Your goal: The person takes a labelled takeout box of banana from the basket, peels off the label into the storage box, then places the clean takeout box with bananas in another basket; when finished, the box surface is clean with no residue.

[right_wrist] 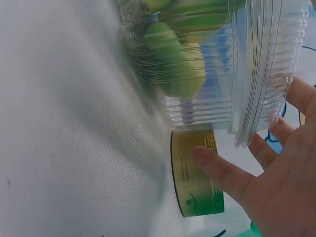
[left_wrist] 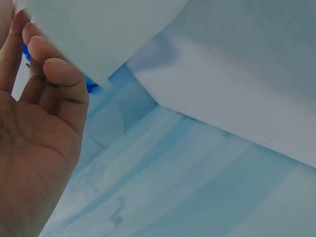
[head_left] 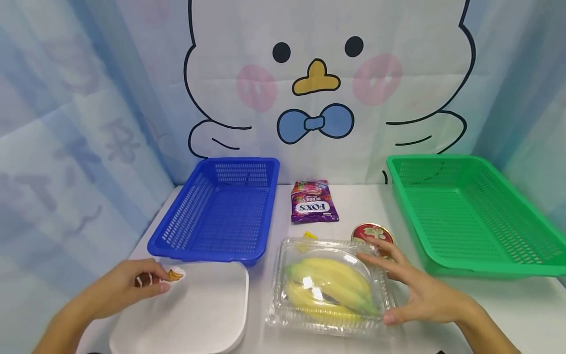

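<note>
My left hand (head_left: 137, 287) pinches a small white sticker (head_left: 176, 274) with a banana picture between thumb and index finger. It is over the corner of a white tray (head_left: 190, 309), whose pale side overlaps the fingers in the left wrist view. A clear plastic clamshell box (head_left: 276, 295) holds several yellow-green bananas (head_left: 329, 285). At the box's right edge is my right hand (head_left: 424, 290), fingers spread and fingertips at the lid. In the right wrist view, its thumb stands apart from the box, in front of a round tin (right_wrist: 190, 182). The tin's red lid (head_left: 371, 231) is partly hidden by fingers.
A blue basket (head_left: 152, 241) stands behind the white tray, and a green basket (head_left: 415, 231) is at the right. Between them lies a purple Fox's candy bag (head_left: 314, 201). A small yellow item (head_left: 310, 235) peeks out behind the clamshell. Curtains hang around the table.
</note>
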`<state>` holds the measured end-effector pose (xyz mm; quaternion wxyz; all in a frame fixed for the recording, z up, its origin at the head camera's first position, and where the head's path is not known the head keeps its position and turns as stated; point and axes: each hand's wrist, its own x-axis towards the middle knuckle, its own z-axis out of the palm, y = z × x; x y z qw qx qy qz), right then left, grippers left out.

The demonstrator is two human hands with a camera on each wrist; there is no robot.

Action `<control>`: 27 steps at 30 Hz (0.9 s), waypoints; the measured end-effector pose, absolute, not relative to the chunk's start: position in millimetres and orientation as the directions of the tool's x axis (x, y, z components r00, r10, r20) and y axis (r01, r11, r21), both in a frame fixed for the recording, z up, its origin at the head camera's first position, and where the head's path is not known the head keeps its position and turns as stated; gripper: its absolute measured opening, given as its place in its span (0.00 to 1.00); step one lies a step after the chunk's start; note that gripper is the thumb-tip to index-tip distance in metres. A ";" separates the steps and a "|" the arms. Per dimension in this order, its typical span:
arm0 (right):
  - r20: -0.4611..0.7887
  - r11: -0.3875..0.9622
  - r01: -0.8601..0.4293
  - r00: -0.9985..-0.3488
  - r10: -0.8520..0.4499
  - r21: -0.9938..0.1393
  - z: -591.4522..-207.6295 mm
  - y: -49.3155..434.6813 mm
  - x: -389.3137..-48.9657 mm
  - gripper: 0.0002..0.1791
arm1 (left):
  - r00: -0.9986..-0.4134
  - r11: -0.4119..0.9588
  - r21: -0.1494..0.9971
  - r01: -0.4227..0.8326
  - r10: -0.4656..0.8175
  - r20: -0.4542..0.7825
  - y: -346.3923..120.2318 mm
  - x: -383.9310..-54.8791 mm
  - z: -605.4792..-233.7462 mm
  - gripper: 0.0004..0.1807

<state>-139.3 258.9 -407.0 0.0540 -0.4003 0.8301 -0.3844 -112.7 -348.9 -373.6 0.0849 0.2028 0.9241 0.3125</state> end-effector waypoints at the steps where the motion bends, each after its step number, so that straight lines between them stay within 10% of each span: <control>1: 0.223 0.384 -0.628 -0.672 -0.706 -0.677 -406.8 259.5 -139.6 0.54 | -0.903 0.720 0.616 0.319 0.428 -0.033 -348.4 -112.5 -374.5 0.02; 27: 0.181 0.426 -0.591 -0.704 -0.686 -0.685 -413.7 261.8 -140.8 0.55 | -0.866 0.723 0.630 0.284 0.475 -0.154 -332.1 -118.9 -399.6 0.08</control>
